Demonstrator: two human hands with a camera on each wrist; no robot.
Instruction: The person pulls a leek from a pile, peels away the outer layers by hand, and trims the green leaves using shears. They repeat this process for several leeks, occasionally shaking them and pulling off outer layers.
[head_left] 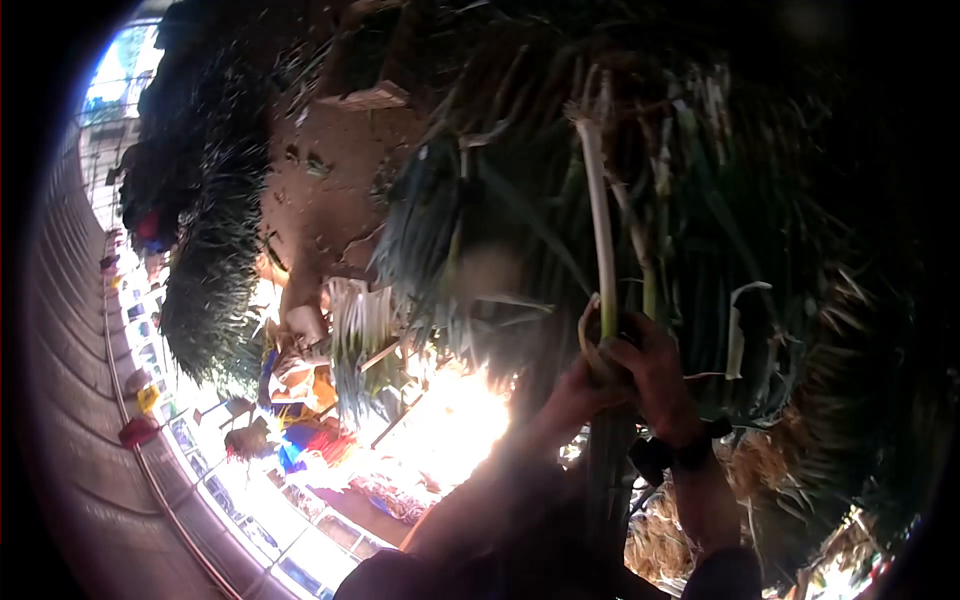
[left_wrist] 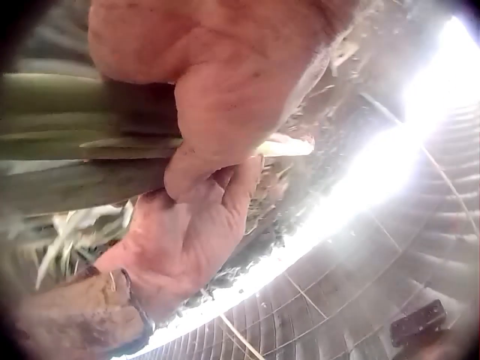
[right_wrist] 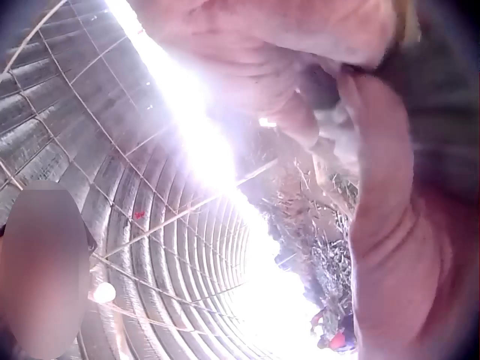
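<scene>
A long green onion (head_left: 599, 210) stands nearly in line with the head view, its pale shank and root end pointing away. My left hand (head_left: 582, 392) grips it low on the shank, where the green begins. Close beside it, my right hand (head_left: 650, 372) pinches the same stalk, thumb and fingers bent around it. A loose curled strip of outer leaf (head_left: 588, 330) sticks up at the fingers. In the left wrist view, broad green leaves (left_wrist: 52, 124) run out behind the left hand (left_wrist: 232, 90), and the white tip shows past its fingers.
A thick heap of green onions (head_left: 490, 220) lies beyond the hands, and another pile (head_left: 215, 270) lies to the left. Bare brown soil (head_left: 330, 180) lies between them. Coloured items (head_left: 310, 440) lie in bright sun. A ribbed tunnel wall (head_left: 80, 400) curves along the left.
</scene>
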